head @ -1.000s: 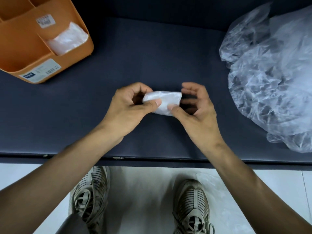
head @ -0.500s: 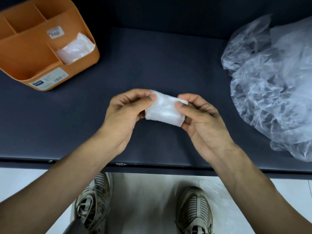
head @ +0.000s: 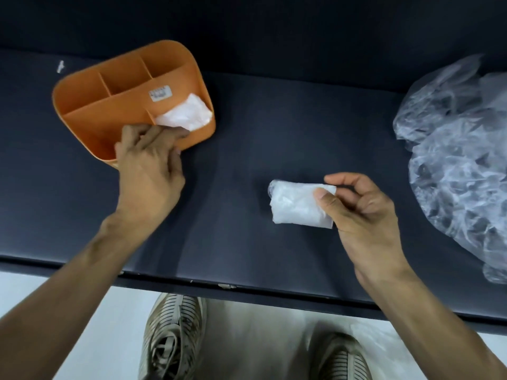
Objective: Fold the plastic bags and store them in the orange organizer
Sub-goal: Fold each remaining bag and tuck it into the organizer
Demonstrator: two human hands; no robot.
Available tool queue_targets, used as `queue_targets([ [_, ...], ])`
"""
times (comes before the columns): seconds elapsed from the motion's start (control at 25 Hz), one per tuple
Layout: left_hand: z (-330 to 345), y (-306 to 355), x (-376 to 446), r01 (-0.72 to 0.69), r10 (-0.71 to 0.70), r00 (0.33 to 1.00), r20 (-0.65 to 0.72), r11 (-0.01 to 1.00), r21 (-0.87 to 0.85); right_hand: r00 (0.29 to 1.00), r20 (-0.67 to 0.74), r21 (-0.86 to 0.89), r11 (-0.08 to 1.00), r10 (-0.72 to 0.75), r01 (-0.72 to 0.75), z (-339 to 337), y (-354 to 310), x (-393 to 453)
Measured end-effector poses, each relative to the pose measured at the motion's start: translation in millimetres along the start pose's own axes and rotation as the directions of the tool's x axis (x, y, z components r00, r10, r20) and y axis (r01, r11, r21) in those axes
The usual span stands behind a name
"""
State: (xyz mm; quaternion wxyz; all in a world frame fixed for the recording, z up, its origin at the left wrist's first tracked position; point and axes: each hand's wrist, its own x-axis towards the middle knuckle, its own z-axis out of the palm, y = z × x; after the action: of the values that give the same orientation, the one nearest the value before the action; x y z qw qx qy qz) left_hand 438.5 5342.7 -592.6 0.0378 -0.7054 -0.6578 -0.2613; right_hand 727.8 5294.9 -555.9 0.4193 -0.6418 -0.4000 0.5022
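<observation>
Room for movement lay across the middle of the dark table (head: 247, 133), where a bare stretch was seen between the orange organizer (head: 82, 105) at ten o'clock and the heap of loose plastic bags (head: 452, 165) at three o'clock. The organizer was set well in from the table's near edge, and the heap ran off the right side of the view. The left hand (head: 149, 171) was laid over the organizer's near rim, its fingers curled at the lip beside a folded bag (head: 186, 115) already stored in the right-hand compartment; whether the rim or the bag was actually gripped could not be told. The other compartments were seen holding nothing. A second folded bag (head: 296, 205) was pinched at its right end between the thumb and fingers of the right hand (head: 362, 212), just right of centre, well apart from both the organizer and the heap; whether it was touching the table could not be told. Beyond the table's near edge, a pale floor (head: 260, 338) and two shoes (head: 172, 333) were seen at six o'clock.
</observation>
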Motion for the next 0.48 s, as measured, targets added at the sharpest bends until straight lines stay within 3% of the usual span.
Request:
queue_targets([
  [0.12, -3, 30, -13, -0.074, 0.074, 0.997, -0.005, 0.988, -0.139, 0.993, -0.012, -0.028, 0.993, -0.119, 0.118, 11, -13, 4],
  [0.28, -5, 67, -28, -0.069, 0.071, 0.997, 0.005, 0.979, -0.193, 0.96, -0.047, -0.115, 0.956, -0.276, 0.27, 41, -28, 28],
  [0.48, -2, 64, -30, -0.222, 0.23, 0.971, 0.072, 0.97, -0.097, 0.931, 0.135, -0.362, 0.857, -0.34, 0.366, 88, -25, 49],
])
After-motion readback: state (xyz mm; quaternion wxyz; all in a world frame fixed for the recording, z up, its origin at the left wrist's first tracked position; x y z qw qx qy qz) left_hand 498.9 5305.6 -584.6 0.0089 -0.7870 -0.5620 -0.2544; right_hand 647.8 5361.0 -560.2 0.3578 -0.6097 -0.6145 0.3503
